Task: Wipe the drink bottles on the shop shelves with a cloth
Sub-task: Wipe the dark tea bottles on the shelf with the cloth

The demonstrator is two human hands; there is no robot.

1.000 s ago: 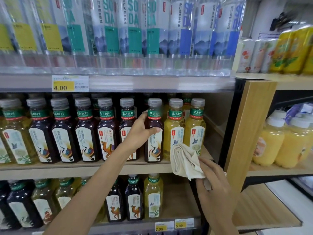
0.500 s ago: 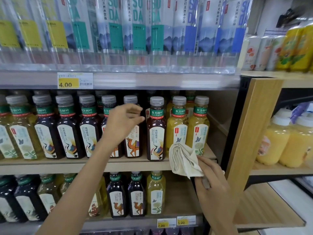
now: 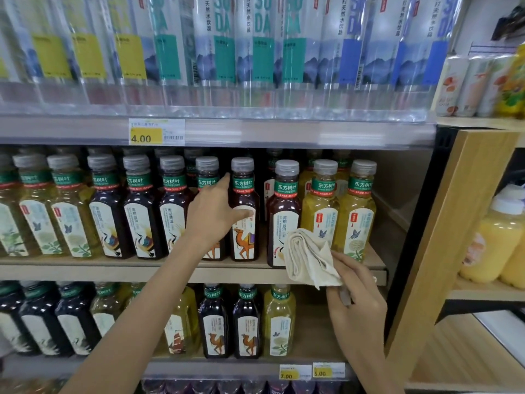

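Tea bottles with grey caps and green neck bands fill the middle shelf [image 3: 85, 270]. My left hand [image 3: 214, 214] reaches in among the dark ones, fingers straight. Its thumb lies on the label of a dark camel-label bottle [image 3: 245, 237] and its index finger points up beside that bottle's neck. The hand covers part of the neighbouring camel-label bottle [image 3: 208, 177]. My right hand [image 3: 356, 305] pinches a folded cream cloth [image 3: 308, 257], held in front of the dark crane-label bottle [image 3: 284, 211] and the yellow tea bottles [image 3: 355, 220] at the shelf's right end.
Tall clear soda water bottles [image 3: 255, 44] stand on the shelf above, behind a clear rail. More tea bottles [image 3: 247, 322] stand on the shelf below. A wooden upright [image 3: 443, 237] bounds the unit on the right, with yellow juice bottles [image 3: 494, 240] beyond it.
My left hand let go of the crane-label bottle and moved left to the camel-label bottles, its fingers now straightened. The right hand with the cloth has stayed in place.
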